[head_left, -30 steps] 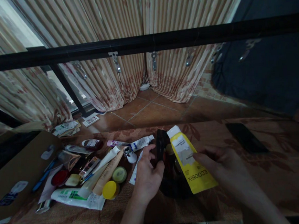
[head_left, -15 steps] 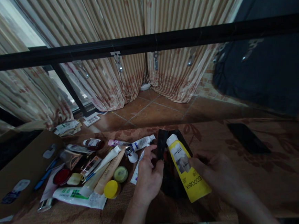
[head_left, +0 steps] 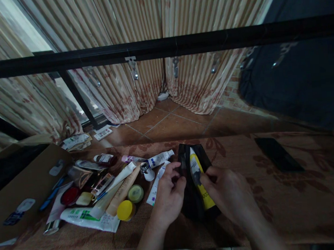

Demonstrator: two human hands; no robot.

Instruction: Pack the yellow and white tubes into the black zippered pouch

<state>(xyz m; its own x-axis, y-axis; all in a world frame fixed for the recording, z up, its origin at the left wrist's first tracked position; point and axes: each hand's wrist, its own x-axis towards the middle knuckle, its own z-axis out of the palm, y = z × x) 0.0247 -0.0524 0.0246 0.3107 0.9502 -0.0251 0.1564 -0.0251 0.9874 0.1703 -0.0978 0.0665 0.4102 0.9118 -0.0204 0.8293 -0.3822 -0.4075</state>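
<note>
A black pouch (head_left: 189, 200) lies on the cloth-covered table in front of me. My left hand (head_left: 170, 190) is closed at its left edge, with thumb and fingers curled. The yellow squeeze tube (head_left: 207, 199) sits lengthwise in the pouch's opening, its white-cap end pointing away from me. Over the tube's right side, my right hand (head_left: 230, 189) is closed on it, thumb against its printed face, hiding part of the tube and the pouch's right edge. Just left of my left hand lies a white tube (head_left: 157, 183).
Left of my hands are a yellow-lidded jar (head_left: 125, 210), a green-topped jar (head_left: 135, 193), a white-and-green tube (head_left: 89, 219) and several other cosmetics. A cardboard box (head_left: 38, 185) stands far left. A dark phone-like slab (head_left: 279, 154) lies right. A black rail (head_left: 161, 48) crosses beyond the table.
The yellow tube has moved from lying over the pouch into its opening, turning more upright in view. My right hand moved left with it. My left hand stays by the pouch's left edge.
</note>
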